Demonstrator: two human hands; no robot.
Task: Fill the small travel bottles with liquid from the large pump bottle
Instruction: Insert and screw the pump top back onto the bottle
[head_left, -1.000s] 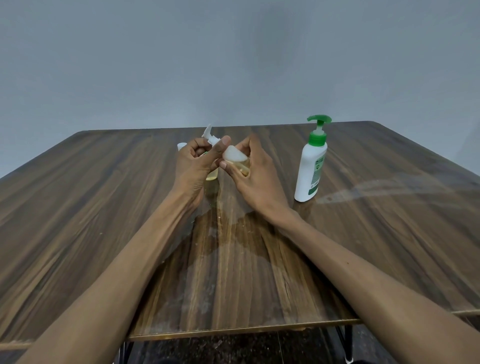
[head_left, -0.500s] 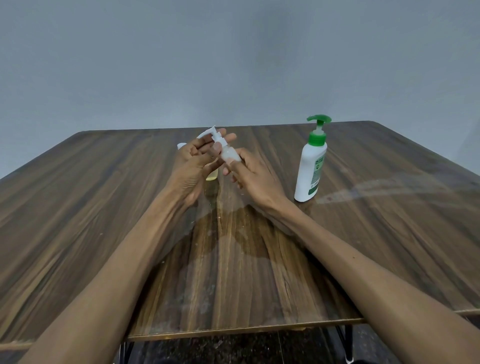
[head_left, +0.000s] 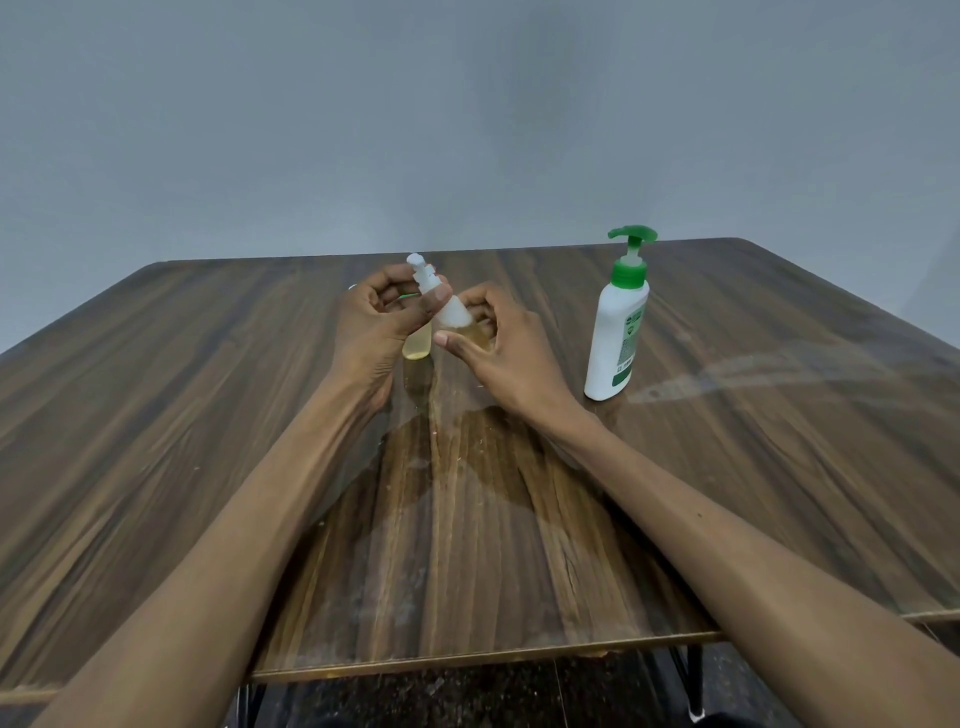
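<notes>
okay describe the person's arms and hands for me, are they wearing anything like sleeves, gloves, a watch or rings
Both forearms are bare right to the bottom of the picture: no sleeves show. The left hand and right hand have no gloves. Neither wrist carries a watch or band, and no rings are visible on the fingers that show.

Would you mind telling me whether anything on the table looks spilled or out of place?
No clear spill. The large pump bottle stands upright on the table. The pale streak beside it may be glare. Both hands hold a tilted small bottle.
</notes>
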